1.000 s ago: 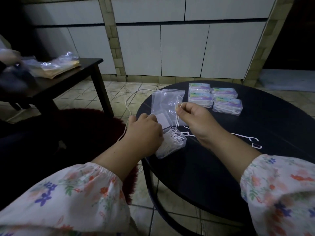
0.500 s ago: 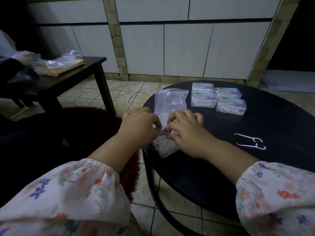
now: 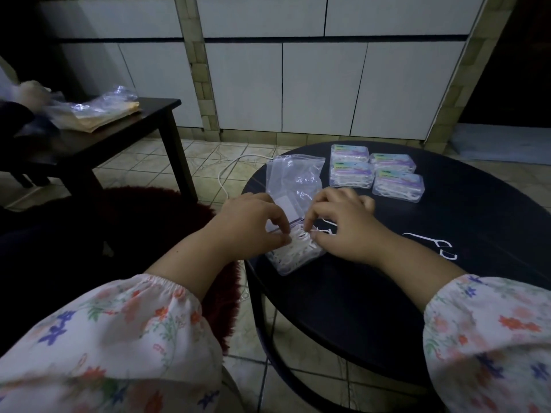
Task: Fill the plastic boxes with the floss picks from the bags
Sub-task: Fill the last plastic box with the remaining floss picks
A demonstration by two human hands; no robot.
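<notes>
Clear plastic box (image 3: 293, 254) heaped with white floss picks (image 3: 298, 244), directly under both sets of fingertips. Left hand (image 3: 252, 223) pinching box edge, right hand (image 3: 343, 228) curled, pressing picks down. Best tucking stray handles inward before closing lid. Clear bag (image 3: 293, 180) just beyond fingers.

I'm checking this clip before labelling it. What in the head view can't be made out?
- Open box of floss picks: its far end is hidden by the left hand and right hand.
- Whether it is full: cannot tell.
- Labels on the four closed boxes: too small.
- Items on the side table: blurred, cut by the left edge.
- Loose floss picks: dim, count unclear.
</notes>
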